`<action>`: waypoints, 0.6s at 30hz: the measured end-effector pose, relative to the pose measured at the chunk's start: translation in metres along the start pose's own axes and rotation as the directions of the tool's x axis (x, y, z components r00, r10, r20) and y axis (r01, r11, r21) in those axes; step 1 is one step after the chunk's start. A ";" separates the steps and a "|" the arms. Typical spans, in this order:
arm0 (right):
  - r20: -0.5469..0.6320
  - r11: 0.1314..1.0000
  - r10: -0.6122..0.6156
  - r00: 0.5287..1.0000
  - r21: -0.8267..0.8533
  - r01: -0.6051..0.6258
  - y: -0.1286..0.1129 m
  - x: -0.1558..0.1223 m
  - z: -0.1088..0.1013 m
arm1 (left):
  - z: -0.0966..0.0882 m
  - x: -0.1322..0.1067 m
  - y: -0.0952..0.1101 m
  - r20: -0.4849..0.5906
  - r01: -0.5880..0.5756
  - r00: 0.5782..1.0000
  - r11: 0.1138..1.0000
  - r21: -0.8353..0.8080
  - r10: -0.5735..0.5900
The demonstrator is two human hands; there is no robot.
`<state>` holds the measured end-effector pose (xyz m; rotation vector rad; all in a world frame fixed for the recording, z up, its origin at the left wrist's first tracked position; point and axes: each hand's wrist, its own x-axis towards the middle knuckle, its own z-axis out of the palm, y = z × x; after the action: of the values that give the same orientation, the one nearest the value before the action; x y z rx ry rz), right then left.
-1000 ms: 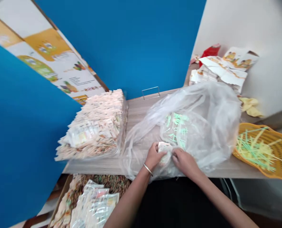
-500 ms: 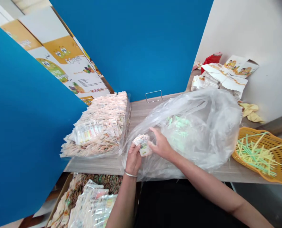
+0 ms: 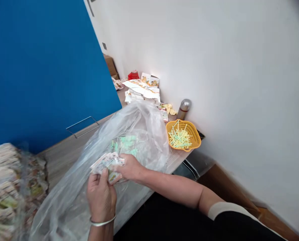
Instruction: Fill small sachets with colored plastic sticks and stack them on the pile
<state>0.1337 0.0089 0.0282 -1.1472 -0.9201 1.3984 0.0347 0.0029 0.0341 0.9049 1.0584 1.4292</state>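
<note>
A fanned stack of small printed packets is gripped between my two hands, above the clear plastic bag. My left hand, with a silver bangle at the wrist, pinches the near left side with its thumb on top. My right hand closes on the stack's right side, its fingertips partly hidden. Beneath and beyond my hands spreads the large clear plastic bag, with pale green pieces showing through it. On the far left, blurred, stands a big pile of similar packets.
A yellow basket of green and yellow sticks stands at the table's right end. Behind it is a metal flask by the white wall. Folded printed cartons lie at the back. A blue panel with a wire handle borders the table.
My view has swung to the right. My right hand, apart from the packets before, now grips them along with the left, and the stack is more fanned out.
</note>
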 end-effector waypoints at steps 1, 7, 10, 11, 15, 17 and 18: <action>-0.035 0.997 0.023 0.999 0.076 -0.021 -0.003 0.000 -0.013 | 0.013 -0.001 -0.005 0.060 0.035 0.998 0.999 0.022 -0.036; -0.120 0.963 0.093 0.988 0.264 -0.059 -0.020 -0.006 -0.073 | 0.048 -0.011 -0.027 0.248 0.260 0.921 0.948 0.184 -0.301; -0.121 0.959 0.066 0.990 0.281 -0.030 -0.022 -0.015 -0.085 | 0.052 -0.016 -0.028 0.288 0.243 0.919 0.963 0.121 -0.268; -0.108 0.961 0.051 0.993 0.277 -0.019 -0.022 -0.018 -0.087 | 0.054 -0.017 -0.028 0.293 0.227 0.924 0.968 0.104 -0.248; -0.059 0.976 0.054 0.997 0.216 -0.040 -0.026 -0.026 -0.096 | 0.076 -0.022 -0.025 0.361 0.163 0.906 0.970 0.181 -0.220; -0.121 0.990 0.035 0.992 0.138 -0.018 -0.039 -0.031 -0.112 | 0.091 -0.023 -0.024 0.458 0.110 0.862 0.962 0.250 -0.218; -0.166 0.996 0.006 0.986 0.087 0.009 -0.049 -0.035 -0.126 | 0.099 -0.023 -0.024 0.497 0.083 0.839 0.955 0.286 -0.222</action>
<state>0.2667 -0.0252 0.0497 -1.1770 -0.7348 1.3072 0.1381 -0.0077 0.0427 1.2774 0.8750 0.8406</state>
